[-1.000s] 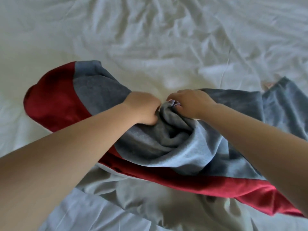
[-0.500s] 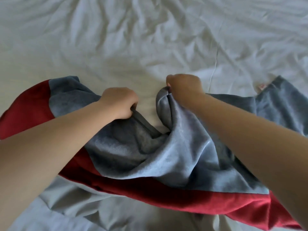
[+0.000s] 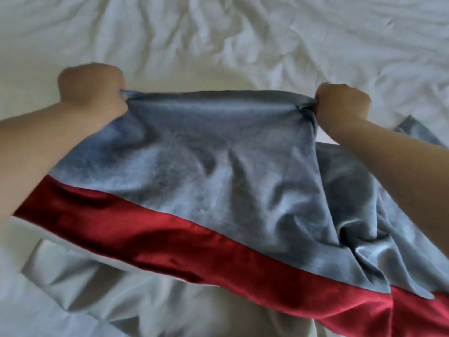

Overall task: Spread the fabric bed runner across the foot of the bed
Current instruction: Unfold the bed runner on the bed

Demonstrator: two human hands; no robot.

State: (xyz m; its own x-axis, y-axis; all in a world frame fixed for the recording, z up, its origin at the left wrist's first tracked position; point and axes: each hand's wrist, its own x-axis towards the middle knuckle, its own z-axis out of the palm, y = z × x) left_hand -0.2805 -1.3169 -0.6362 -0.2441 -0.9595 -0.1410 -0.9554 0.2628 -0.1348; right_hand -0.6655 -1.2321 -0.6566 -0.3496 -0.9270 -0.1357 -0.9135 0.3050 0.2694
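The bed runner (image 3: 218, 176) is a grey velvety cloth with a broad red satin band along its near edge. It is held up over the white bed (image 3: 243, 40). My left hand (image 3: 93, 90) is closed on the runner's far grey edge at the left. Gripping the same edge at the right is my right hand (image 3: 341, 103). Between my fists that edge is pulled nearly taut. The runner's right part lies bunched and folded under my right forearm. A pale lining shows below the red band.
Crumpled white sheets cover the whole bed, creased most at the top and right. A pale grey-white fabric layer (image 3: 80, 285) hangs under the runner at the lower left. No bed edge or other object is visible.
My hands, close together on bunched cloth a second ago, have moved far apart, left going left and right going right. The grey edge between them has opened out and lifted.
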